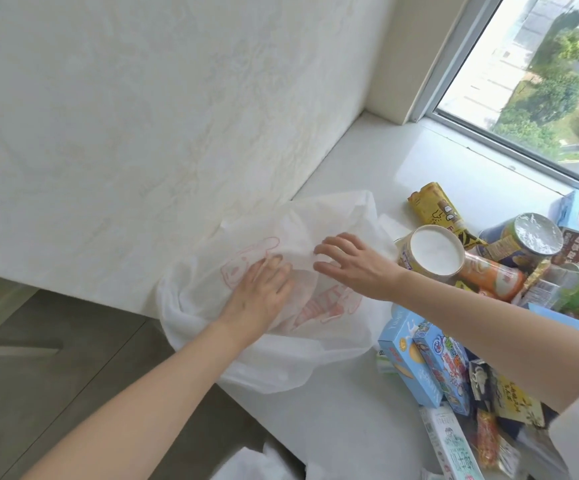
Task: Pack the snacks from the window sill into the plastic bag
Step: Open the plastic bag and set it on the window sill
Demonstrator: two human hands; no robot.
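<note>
Your left hand (258, 292) presses flat, right hand (352, 263) spread open, on the plastic bag (281, 358) lying on the white window sill (350, 427) beside the textured wall (142, 116).

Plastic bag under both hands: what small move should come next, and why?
Probably pull the bag's mouth open. The plastic bag lies crumpled on the window sill, with the left hand flat on it and the right hand spread over its upper folds. The snacks are piled beside it, and none appears inside.
</note>
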